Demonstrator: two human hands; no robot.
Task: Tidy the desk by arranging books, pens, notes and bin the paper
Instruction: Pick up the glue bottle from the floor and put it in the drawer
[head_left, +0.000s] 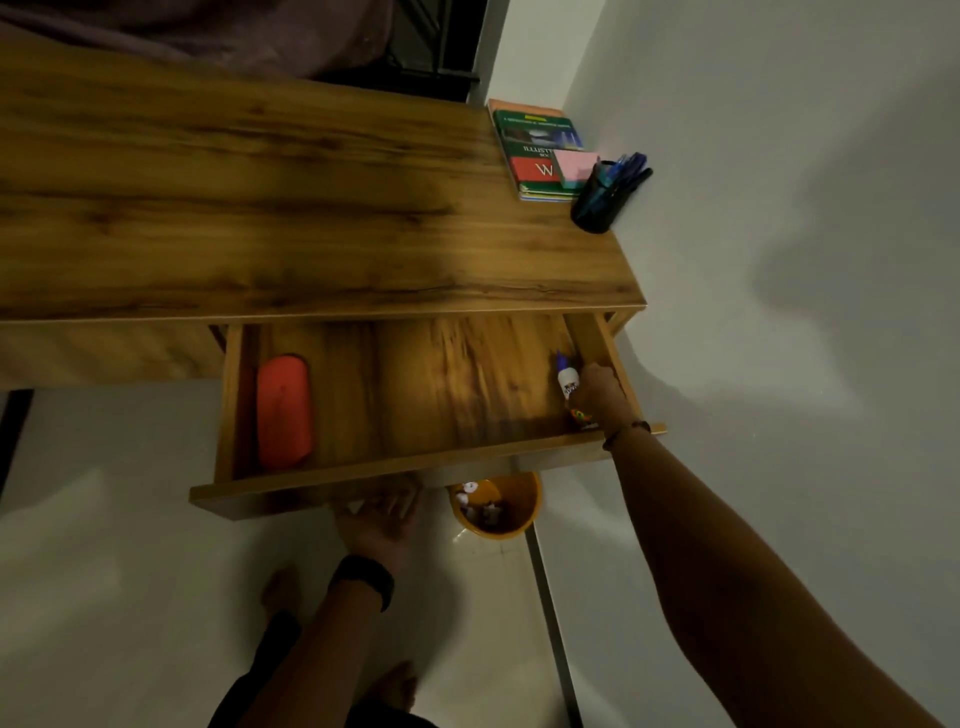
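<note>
The wooden desk (311, 208) has its drawer (395, 470) pulled out. My right hand (597, 392) reaches into the drawer's right corner and grips a small white glue bottle with a blue cap (565, 376). My left hand (387, 522) sits under the drawer front, fingers against its lower edge. A stack of books (535, 150) lies at the desk's far right corner with a pink sticky-note pad (574, 169) on top. Beside it a black pen holder (597, 200) stands with several blue pens.
A red-orange pouch (284, 410) lies in the drawer's left side. An orange bin (498, 506) with crumpled paper stands on the floor under the drawer. A white wall runs along the right. My bare feet (283, 590) are on the pale floor below.
</note>
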